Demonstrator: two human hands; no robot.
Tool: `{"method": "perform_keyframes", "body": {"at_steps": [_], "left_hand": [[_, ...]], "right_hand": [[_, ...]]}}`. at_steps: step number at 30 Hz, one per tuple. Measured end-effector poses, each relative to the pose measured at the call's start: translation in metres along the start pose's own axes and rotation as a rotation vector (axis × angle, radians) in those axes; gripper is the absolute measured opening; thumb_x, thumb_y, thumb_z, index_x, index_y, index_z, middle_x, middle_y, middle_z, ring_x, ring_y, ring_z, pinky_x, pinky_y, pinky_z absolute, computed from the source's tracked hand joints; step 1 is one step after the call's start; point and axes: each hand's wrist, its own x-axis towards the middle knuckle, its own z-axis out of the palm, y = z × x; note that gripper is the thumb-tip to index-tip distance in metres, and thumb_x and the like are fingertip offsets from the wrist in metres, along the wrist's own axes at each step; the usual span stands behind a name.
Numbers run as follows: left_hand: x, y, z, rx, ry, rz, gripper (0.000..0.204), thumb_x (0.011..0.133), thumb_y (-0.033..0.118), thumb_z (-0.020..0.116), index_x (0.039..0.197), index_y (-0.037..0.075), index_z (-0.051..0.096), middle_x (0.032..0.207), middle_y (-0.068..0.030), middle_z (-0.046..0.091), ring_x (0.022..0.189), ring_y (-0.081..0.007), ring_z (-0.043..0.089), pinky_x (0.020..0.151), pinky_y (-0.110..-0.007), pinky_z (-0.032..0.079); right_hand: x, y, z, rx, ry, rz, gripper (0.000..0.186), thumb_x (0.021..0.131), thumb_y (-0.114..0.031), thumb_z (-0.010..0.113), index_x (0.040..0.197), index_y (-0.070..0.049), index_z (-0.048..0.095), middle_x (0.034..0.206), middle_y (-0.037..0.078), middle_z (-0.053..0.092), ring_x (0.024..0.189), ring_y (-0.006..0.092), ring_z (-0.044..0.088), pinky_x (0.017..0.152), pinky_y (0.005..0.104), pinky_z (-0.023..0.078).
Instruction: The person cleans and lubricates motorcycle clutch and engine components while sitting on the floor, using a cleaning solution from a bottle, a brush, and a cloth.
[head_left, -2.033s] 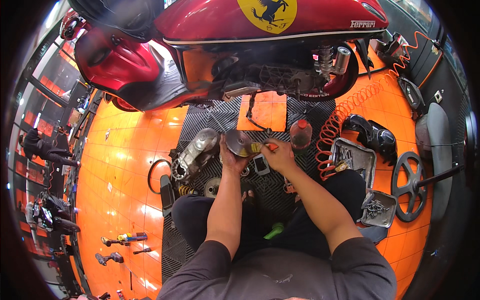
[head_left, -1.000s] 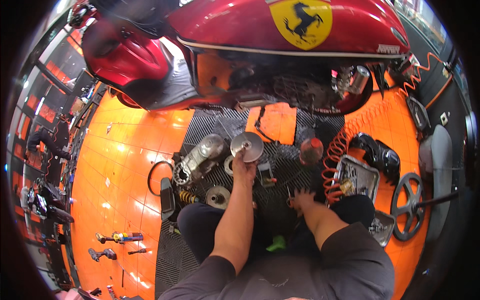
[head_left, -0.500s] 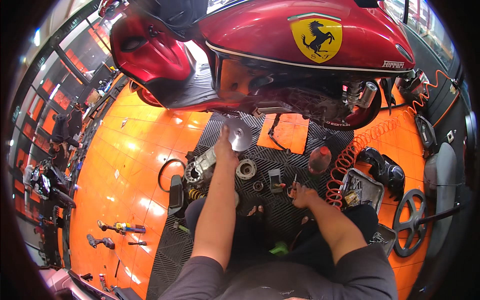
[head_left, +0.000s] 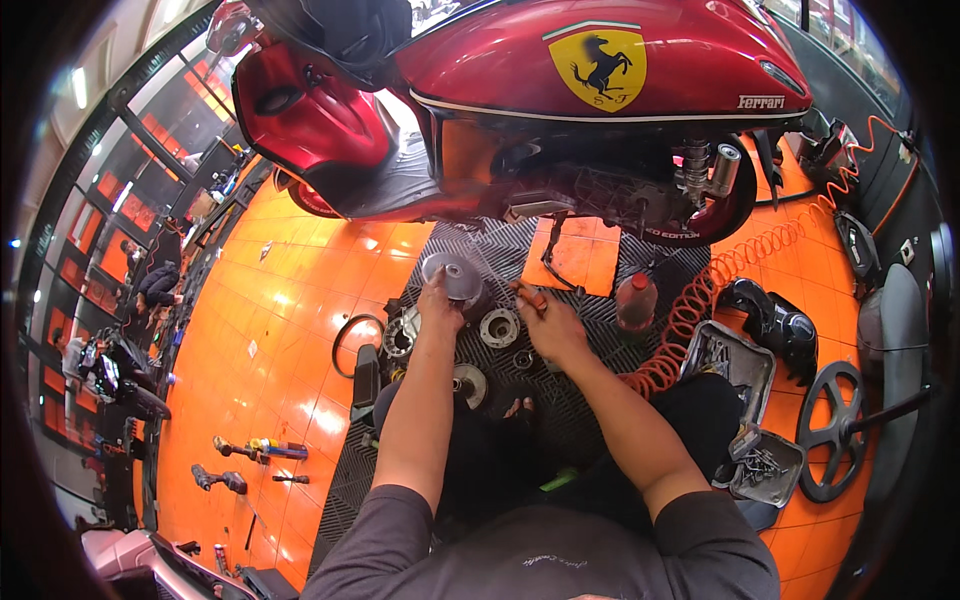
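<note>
My left hand (head_left: 440, 310) grips a round metal disc with a hub at its centre (head_left: 462, 284), tilted up over the mat. Across from it, my right hand (head_left: 556, 328) is closed, its fingertips pointing at the disc; whatever small thing it pinches is too unclear to name. Between the hands on the mat lies a round metal housing (head_left: 487, 330) with a hole in its middle. A smaller ring (head_left: 524, 358) sits nearer me. Beside my left knee is another metal disc (head_left: 476, 388). A metal casing (head_left: 398, 338) is partly hidden behind my left forearm.
A red scooter (head_left: 560, 80) stands ahead. An orange coiled hose (head_left: 690, 325) runs from the right wall toward my right forearm, past a red-capped bottle (head_left: 636, 305). Metal trays (head_left: 768, 365) of parts lie right; power tools (head_left: 218, 479) lie left on orange tiles (head_left: 290, 370).
My right hand has moved forward and left, up close to the disc. My left hand has come slightly nearer with the disc, which now tilts differently.
</note>
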Motion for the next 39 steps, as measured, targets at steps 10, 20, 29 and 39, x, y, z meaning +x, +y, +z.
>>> {"method": "perform_keyframes", "body": {"at_steps": [10,20,29,39], "left_hand": [[-0.002,-0.022,-0.013,0.091,-0.047,-0.061,0.083,0.089,0.072,0.039,0.137,0.004,0.042,0.132,-0.014,0.053,0.117,-0.0323,0.056,0.098,-0.052,0.046],[-0.02,-0.045,0.011,0.283,-0.116,-0.152,0.082,0.092,0.073,0.025,0.138,0.007,0.042,0.138,-0.0162,0.049,0.125,-0.0357,0.05,0.104,-0.055,0.04],[-0.016,-0.043,0.011,0.168,-0.12,-0.172,0.047,0.1,0.043,0.043,0.129,0.007,0.049,0.13,-0.0167,0.054,0.117,-0.0356,0.056,0.098,-0.054,0.046],[0.01,-0.039,0.004,-0.153,0.037,-0.212,0.022,0.099,0.021,0.045,0.099,0.007,0.062,0.089,-0.0072,0.067,0.068,-0.0174,0.065,0.047,-0.022,0.053]], "right_hand": [[0.024,0.035,0.004,0.418,-0.176,0.07,0.046,0.087,-0.044,0.064,0.096,0.0,0.069,0.079,0.011,0.067,0.074,0.0209,0.064,0.067,0.0355,0.048],[0.018,0.016,-0.013,-0.081,0.067,0.037,0.056,0.091,-0.049,0.052,0.109,0.003,0.061,0.105,0.025,0.065,0.104,0.0411,0.061,0.088,0.0477,0.046],[0.013,0.016,-0.015,-0.036,0.058,0.084,0.05,0.09,-0.046,0.057,0.109,0.0,0.064,0.094,0.019,0.068,0.09,0.0334,0.066,0.081,0.0416,0.048],[0.005,0.021,-0.002,-0.025,0.077,0.088,0.05,0.09,-0.048,0.055,0.11,-0.003,0.063,0.094,0.02,0.067,0.089,0.0357,0.065,0.08,0.043,0.049]]}}
